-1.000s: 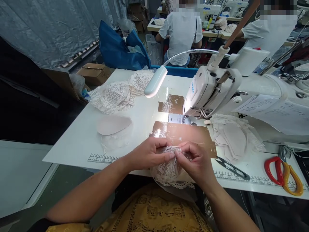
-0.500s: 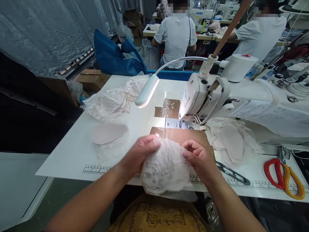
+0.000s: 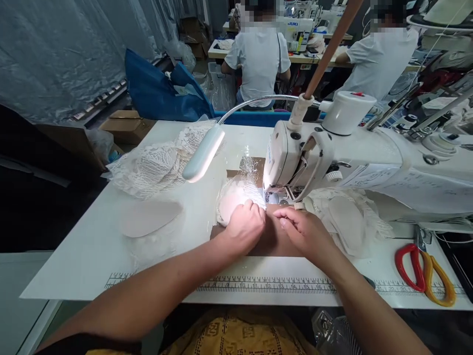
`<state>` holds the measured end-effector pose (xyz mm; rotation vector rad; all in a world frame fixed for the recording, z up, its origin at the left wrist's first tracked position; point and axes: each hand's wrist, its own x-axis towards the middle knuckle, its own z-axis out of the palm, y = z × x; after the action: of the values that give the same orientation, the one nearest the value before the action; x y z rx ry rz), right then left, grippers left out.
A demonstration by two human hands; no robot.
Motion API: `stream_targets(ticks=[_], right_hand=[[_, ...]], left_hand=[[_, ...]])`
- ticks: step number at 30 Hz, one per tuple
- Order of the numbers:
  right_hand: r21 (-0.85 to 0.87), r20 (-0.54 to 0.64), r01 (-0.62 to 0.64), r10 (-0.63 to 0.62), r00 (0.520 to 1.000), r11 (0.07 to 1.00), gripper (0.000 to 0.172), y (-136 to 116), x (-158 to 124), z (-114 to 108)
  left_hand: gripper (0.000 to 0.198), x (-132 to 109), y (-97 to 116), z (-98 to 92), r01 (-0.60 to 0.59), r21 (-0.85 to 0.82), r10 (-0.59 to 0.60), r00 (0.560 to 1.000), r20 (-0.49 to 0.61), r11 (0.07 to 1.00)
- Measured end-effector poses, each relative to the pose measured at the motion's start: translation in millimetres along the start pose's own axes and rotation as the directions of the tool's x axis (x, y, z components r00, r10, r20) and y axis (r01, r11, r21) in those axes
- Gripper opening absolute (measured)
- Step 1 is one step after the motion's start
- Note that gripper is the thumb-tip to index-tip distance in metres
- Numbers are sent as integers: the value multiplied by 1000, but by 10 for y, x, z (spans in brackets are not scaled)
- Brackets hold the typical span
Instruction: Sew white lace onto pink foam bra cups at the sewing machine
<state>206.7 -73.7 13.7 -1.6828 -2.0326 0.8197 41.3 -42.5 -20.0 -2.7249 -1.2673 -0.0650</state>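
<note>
Under the needle end of the white sewing machine [image 3: 283,150] lies a white lace piece with a smooth pale oval on it [image 3: 232,196]. My left hand [image 3: 247,224] is closed on its near right edge, knuckles up, just left of the presser foot. Close in front of the foot, my right hand [image 3: 301,228] has its thumb and fingers drawn together. What they pinch, if anything, is too small to make out. Both hands are over the brown sheet [image 3: 275,241] taped to the table.
White lace [image 3: 151,167] is heaped at the back left, near a pale oval pad [image 3: 150,218]. More pads [image 3: 345,217] lie on lace at right. Scissors [image 3: 424,273] rest at the front right. A lamp [image 3: 203,153] overhangs the table. Two people sit beyond.
Both hands have moved forward from the table's front edge, bringing the lace piece to the needle. The lace now lies flat, its pale oval showing. The view has shifted slightly.
</note>
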Motion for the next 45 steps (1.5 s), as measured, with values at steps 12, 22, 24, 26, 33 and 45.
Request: stream_targets(ticks=[12, 22, 24, 26, 33, 45], right_hand=[[-571, 56, 169, -168, 984, 803, 33, 42, 74, 411], [-597, -48, 81, -136, 989, 798, 43, 78, 172, 437], [-580, -76, 63, -131, 988, 812, 45, 88, 197, 447], [-578, -85, 52, -123, 989, 814, 49, 90, 210, 454], [-622, -44, 43, -90, 995, 782, 52, 79, 191, 456], [-619, -100, 100, -204, 974, 779, 57, 153, 129, 469]], left_hand=[[33, -120, -338, -199, -73, -540, 90, 996, 4, 838], [33, 52, -411, 115, -210, -407, 146, 972, -182, 889], [34, 92, -457, 130, -226, -404, 161, 969, -189, 886], [33, 112, -493, 144, -243, -388, 177, 964, -197, 889], [29, 105, -520, 182, -251, -405, 165, 957, -237, 879], [29, 113, -457, 129, 1, -296, -33, 994, -101, 955]])
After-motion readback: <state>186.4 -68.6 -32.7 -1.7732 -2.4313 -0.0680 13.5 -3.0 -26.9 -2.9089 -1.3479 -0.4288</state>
